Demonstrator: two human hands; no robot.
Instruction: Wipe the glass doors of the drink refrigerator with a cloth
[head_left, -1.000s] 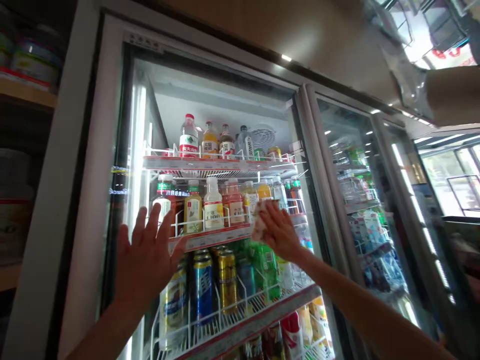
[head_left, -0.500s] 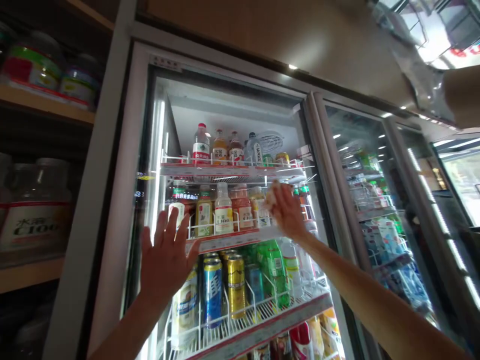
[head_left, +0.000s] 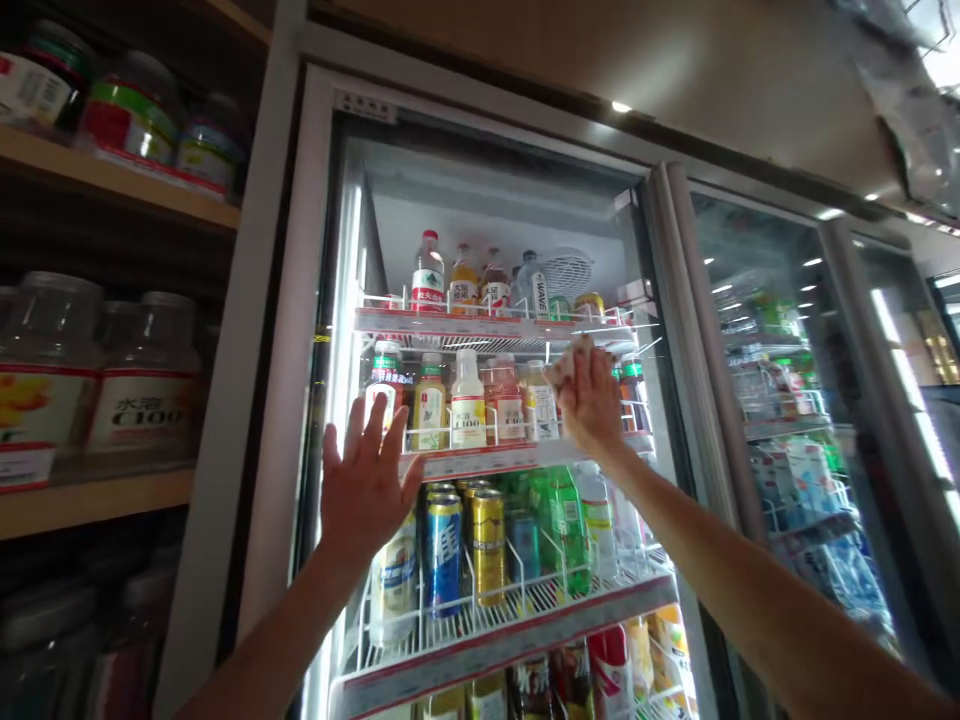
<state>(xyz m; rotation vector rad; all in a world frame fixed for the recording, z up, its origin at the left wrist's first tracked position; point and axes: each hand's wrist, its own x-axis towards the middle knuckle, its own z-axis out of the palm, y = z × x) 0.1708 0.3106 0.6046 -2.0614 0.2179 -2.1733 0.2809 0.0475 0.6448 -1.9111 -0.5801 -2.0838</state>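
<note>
My left hand (head_left: 367, 485) lies flat with fingers spread on the glass door (head_left: 495, 210) of a lit drinks fridge, at the level of the middle shelf. My right hand (head_left: 591, 397) presses a crumpled white cloth (head_left: 564, 366) against the same glass, higher and to the right, near the door's right edge. Behind the glass stand rows of bottles (head_left: 468, 402) on the upper shelves and cans (head_left: 444, 553) on the shelf below.
A second fridge door (head_left: 780, 420) adjoins on the right. To the left, wooden shelves (head_left: 97, 495) carry large plastic jars (head_left: 142, 385). A beige panel (head_left: 712, 90) runs above the fridges. Crinkled clear plastic (head_left: 911, 110) hangs at the top right.
My right hand has slid the cloth up the glass, from the middle shelf to just under the top shelf. The left hand stays flat on the door. The view has turned left.
</note>
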